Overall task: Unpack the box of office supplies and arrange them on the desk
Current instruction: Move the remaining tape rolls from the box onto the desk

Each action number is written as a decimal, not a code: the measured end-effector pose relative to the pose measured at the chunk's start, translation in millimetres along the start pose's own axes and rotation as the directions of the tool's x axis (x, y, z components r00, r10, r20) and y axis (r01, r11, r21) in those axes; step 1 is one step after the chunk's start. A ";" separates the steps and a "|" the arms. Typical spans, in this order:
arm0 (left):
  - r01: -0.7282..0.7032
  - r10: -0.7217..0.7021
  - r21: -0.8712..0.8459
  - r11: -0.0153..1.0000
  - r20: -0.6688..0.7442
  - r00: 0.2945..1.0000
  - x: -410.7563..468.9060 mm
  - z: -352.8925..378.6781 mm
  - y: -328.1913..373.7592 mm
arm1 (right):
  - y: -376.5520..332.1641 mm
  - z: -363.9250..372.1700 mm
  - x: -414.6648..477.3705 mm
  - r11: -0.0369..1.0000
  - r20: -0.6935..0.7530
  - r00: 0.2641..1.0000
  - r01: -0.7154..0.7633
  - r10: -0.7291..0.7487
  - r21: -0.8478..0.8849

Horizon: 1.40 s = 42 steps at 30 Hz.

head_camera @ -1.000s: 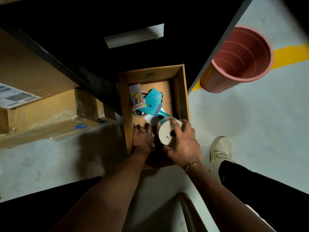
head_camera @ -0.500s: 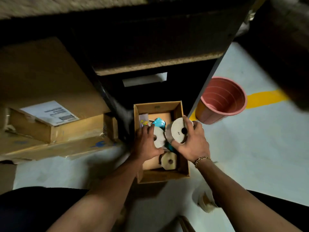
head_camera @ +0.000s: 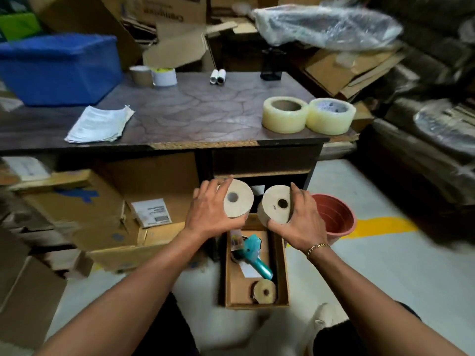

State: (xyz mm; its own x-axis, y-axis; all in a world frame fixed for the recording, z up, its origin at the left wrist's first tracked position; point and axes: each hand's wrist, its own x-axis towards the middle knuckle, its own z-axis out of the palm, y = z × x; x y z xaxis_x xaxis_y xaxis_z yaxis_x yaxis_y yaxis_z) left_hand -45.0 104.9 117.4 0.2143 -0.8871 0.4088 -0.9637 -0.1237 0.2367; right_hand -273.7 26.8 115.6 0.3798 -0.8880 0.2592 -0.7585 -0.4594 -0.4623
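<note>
My left hand (head_camera: 208,214) grips a beige paper roll (head_camera: 237,199) and my right hand (head_camera: 304,219) grips a second beige roll (head_camera: 275,205). Both rolls are held side by side in the air, above the open cardboard box (head_camera: 231,286) on the floor and below the desk's front edge. Inside the box lie a teal tape dispenser (head_camera: 253,254), a smaller beige roll (head_camera: 264,291), a white slip and a small packet. The brown desk (head_camera: 192,109) carries two clear tape rolls (head_camera: 284,114) (head_camera: 330,115) at its right front corner.
On the desk are a stack of papers (head_camera: 100,124), a blue bin (head_camera: 56,70), a brown and a white roll (head_camera: 154,77), two small white rolls (head_camera: 218,76) and a black holder (head_camera: 271,65). A red bucket (head_camera: 336,217) stands right of the box. Cardboard boxes (head_camera: 108,209) crowd the left floor.
Both hands lifted a roll each out of the box and raised them toward the desk. My view tilted up from the floor, so the desk top came into sight.
</note>
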 end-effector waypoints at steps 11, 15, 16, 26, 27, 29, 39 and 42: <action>-0.066 0.023 -0.148 0.987 -0.274 0.961 13.3 -114.6 7.5 | -76.9 -72.2 31.9 0.983 -0.195 0.965 0.184 -0.176 0.025; 0.005 -0.081 -0.244 0.970 -0.299 0.951 45.9 -148.1 5.1 | -108.6 -95.1 67.0 0.971 -0.260 0.938 0.238 -0.230 0.000; 0.050 -0.130 -0.271 0.961 -0.285 0.950 57.3 -154.4 3.7 | -116.1 -100.5 79.2 0.970 -0.255 0.937 0.243 -0.240 -0.018; 0.362 -0.395 -0.253 0.897 -0.092 0.914 154.8 -162.5 -22.1 | -161.8 -102.3 184.1 0.951 -0.043 0.988 0.131 -0.149 -0.281; 0.373 -0.400 -0.242 0.896 -0.075 0.913 159.4 -159.7 -24.6 | -161.8 -99.1 188.5 0.946 -0.025 0.989 0.129 -0.143 -0.296; 0.399 -0.419 -0.234 0.887 -0.041 0.907 166.8 -154.3 -29.9 | -160.1 -93.1 194.9 0.946 -0.004 0.993 0.115 -0.122 -0.303; 0.380 -0.386 -0.199 0.903 0.014 0.923 161.8 -128.3 -43.5 | -147.6 -88.0 193.8 0.939 0.095 0.989 0.136 -0.111 -0.315; 0.240 -0.235 -0.015 0.971 -0.257 0.937 137.3 -120.5 -34.2 | -133.7 -90.5 174.5 0.954 -0.085 0.967 0.218 -0.239 -0.205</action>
State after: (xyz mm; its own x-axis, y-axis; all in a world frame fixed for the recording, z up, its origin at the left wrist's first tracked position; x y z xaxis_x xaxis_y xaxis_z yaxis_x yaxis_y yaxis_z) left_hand 36.6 40.9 271.6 0.4687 -0.6882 0.5539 -0.8817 -0.3260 0.3411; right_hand -153.9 -64.8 299.4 0.5037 -0.7477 0.4328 -0.7495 -0.6273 -0.2114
